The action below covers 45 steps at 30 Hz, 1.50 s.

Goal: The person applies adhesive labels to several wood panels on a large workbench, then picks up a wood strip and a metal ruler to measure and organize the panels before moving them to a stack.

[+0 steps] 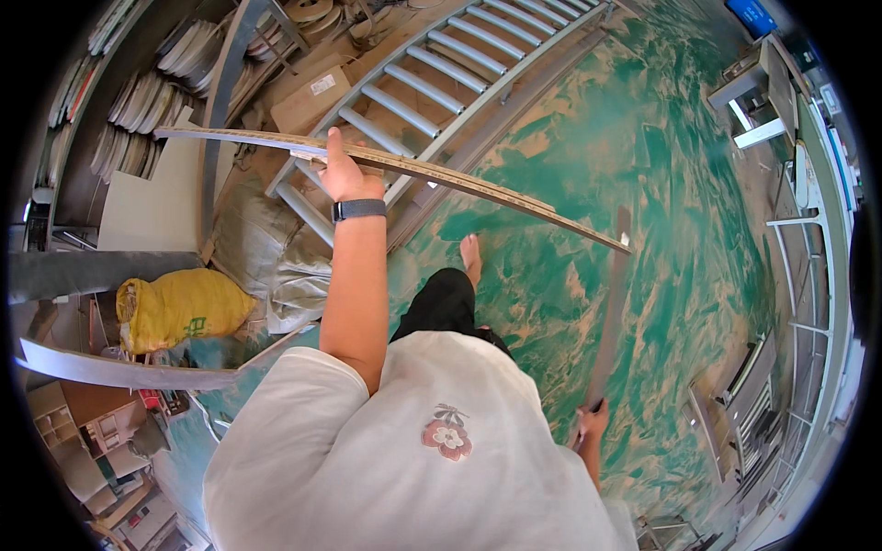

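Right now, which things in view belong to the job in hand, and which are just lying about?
Job in hand:
long boards, in the left hand
grey strip, in the right hand

Lying about:
yellow sack
cardboard box

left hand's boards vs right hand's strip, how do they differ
The boards in the left hand slant across the picture, while the strip in the right hand runs nearly up and down. The boards mainly show tan edges; the strip shows a grey-brown face. The boards span more of the picture than the strip. Both are long and narrow.
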Each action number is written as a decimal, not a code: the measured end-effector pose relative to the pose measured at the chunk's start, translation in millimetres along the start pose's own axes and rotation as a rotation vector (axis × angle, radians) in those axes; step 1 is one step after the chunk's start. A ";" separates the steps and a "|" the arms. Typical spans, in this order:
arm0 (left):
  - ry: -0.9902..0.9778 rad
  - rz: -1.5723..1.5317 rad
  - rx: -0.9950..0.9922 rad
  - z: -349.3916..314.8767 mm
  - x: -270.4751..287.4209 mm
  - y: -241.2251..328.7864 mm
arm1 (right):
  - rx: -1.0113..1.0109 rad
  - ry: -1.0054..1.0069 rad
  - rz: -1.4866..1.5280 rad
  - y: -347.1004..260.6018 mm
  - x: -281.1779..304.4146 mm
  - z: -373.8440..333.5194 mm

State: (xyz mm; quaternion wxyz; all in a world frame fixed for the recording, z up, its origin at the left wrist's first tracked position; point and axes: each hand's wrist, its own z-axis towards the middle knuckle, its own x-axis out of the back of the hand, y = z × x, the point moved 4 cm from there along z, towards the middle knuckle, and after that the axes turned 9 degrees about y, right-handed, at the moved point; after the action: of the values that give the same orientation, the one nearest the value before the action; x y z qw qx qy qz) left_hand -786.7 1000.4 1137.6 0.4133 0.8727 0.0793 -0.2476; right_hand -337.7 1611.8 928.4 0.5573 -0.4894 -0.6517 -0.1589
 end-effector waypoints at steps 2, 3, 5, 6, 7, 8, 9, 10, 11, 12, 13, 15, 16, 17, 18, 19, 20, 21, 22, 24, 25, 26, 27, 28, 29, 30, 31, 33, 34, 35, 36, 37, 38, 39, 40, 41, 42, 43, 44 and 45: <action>0.046 0.007 0.008 8.9 -22.6 -18.0 | 0.001 -0.002 0.039 -73.9 20.4 56.6; 0.048 -0.010 -0.032 16.2 -38.4 -28.2 | 0.011 0.013 0.065 -113.0 36.1 84.4; 0.049 -0.047 -0.114 41.0 -68.5 -48.6 | 0.021 0.035 0.060 -145.1 50.3 126.6; 0.070 -0.067 -0.156 60.1 -84.6 -58.6 | 0.021 0.049 0.064 -160.0 52.9 145.9; 0.058 -0.097 -0.166 78.8 -97.4 -65.9 | 0.032 0.029 0.125 -176.0 49.7 163.2; 0.066 -0.040 -0.215 75.6 -116.4 -66.8 | 0.048 0.018 0.177 -192.1 47.2 185.9; 0.064 -0.012 -0.183 101.8 -125.8 -76.9 | 0.065 0.010 0.220 -206.6 52.4 211.1; 0.191 0.021 -0.165 107.0 -136.5 -82.9 | 0.128 0.033 0.158 -222.2 55.8 232.7; 0.152 -0.039 -0.262 111.1 -148.9 -84.5 | 0.188 0.045 0.102 -247.2 55.7 252.8; 0.217 -0.055 -0.262 110.0 -160.0 -83.0 | 0.228 0.040 0.040 -276.9 60.9 270.8; 0.225 -0.032 -0.268 127.9 -158.8 -82.2 | 0.274 0.027 -0.018 -310.5 66.5 286.0; 0.313 -0.072 -0.403 142.8 -165.6 -85.0 | 0.360 0.003 -0.070 -368.8 63.0 331.2; 0.355 -0.013 -0.439 151.8 -161.9 -87.2 | 0.402 -0.013 -0.070 -389.1 59.7 356.5; 0.306 -0.018 -0.500 163.1 -157.4 -87.6 | 0.446 -0.038 -0.078 -412.5 58.0 380.6; 0.342 0.001 -0.546 156.1 -160.6 -91.3 | 0.471 -0.064 -0.136 -463.6 62.9 390.6; 0.385 0.014 -0.588 148.3 -166.0 -91.8 | 0.537 -0.081 -0.159 -488.1 60.6 416.6; 0.430 0.017 -0.616 141.2 -167.3 -96.8 | 0.602 -0.105 -0.182 -507.0 56.2 445.7; 0.482 0.023 -0.647 132.3 -167.8 -101.6 | 0.670 -0.137 -0.207 -525.6 52.9 479.1; 0.525 0.032 -0.683 124.3 -168.5 -103.4 | 0.865 -0.103 -0.235 -545.5 47.5 509.7; 0.666 -0.026 -0.775 89.5 -167.1 -114.1 | 0.935 -0.172 -0.330 -615.6 43.2 561.3; 0.717 -0.055 -0.820 74.9 -167.9 -116.1 | 0.958 -0.197 -0.366 -652.2 37.8 579.3; 0.678 -0.063 -0.856 64.7 -158.8 -117.7 | 1.035 -0.225 -0.407 -689.0 32.4 599.9; 0.725 -0.071 -0.861 51.3 -152.8 -119.0 | 1.117 -0.263 -0.445 -724.6 27.0 618.3; 0.775 -0.090 -0.852 44.6 -137.0 -126.1 | 1.198 -0.287 -0.460 -758.2 20.7 628.5; 0.831 -0.102 -0.850 33.9 -122.2 -130.2 | 1.280 -0.325 -0.476 -792.0 15.0 634.2; 0.851 -0.130 -0.874 26.9 -97.2 -134.2 | 1.374 -0.365 -0.492 -823.0 7.2 637.5; 0.930 -0.148 -0.880 9.6 -105.0 -139.1 | 1.436 -0.379 -0.529 -848.7 -2.0 640.3; 1.081 -0.189 -0.888 -24.8 -139.6 -155.1 | 1.556 -0.400 -0.597 -893.5 -24.4 646.5; 1.093 -0.189 -0.906 -29.2 -114.0 -161.9 | 1.668 -0.384 -0.620 -913.7 -40.5 651.0; 1.120 -0.249 -0.897 -34.0 -91.0 -170.7 | 1.719 -0.408 -0.655 -929.8 -54.8 652.0; 1.166 -0.316 -0.862 -41.4 -69.0 -182.9 | 1.771 -0.430 -0.695 -949.9 -69.4 650.2; 1.201 -0.400 -0.831 -40.2 -52.5 -194.7 | 1.831 -0.439 -0.724 -976.7 -91.9 645.8; 1.289 -0.388 -0.826 -41.1 -45.0 -206.0 | 1.859 -0.452 -0.739 -996.9 -108.8 638.6; 1.309 -0.356 -0.801 -42.9 -39.1 -219.1 | 1.883 -0.481 -0.779 -1006.4 -121.1 626.6; 1.325 -0.327 -0.777 -41.3 -33.4 -228.8 | 1.906 -0.511 -0.813 -1011.7 -133.2 616.6; 1.333 -0.304 -0.759 -43.5 -27.0 -234.9 | 1.945 -0.526 -0.855 -1015.1 -144.6 612.1; 1.288 -0.293 -0.785 -42.7 -23.9 -238.6 | 1.983 -0.535 -0.867 -1020.1 -165.2 604.4; 1.349 -0.285 -0.765 -48.9 -21.4 -245.7 | 2.020 -0.544 -0.879 -1024.2 -182.6 596.8; 1.403 -0.279 -0.747 -55.9 -26.9 -249.9 | 2.023 -0.586 -0.918 -1026.2 -198.8 587.7; 1.450 -0.274 -0.724 -60.0 -31.3 -256.3 | 2.020 -0.624 -0.957 -1028.9 -214.9 580.3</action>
State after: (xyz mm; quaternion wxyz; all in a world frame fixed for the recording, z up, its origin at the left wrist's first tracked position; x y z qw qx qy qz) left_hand -879.7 1213.7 1010.4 0.4816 0.6110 0.5074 0.3707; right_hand -1529.0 1465.4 896.6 0.3924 0.4566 -0.7092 0.3667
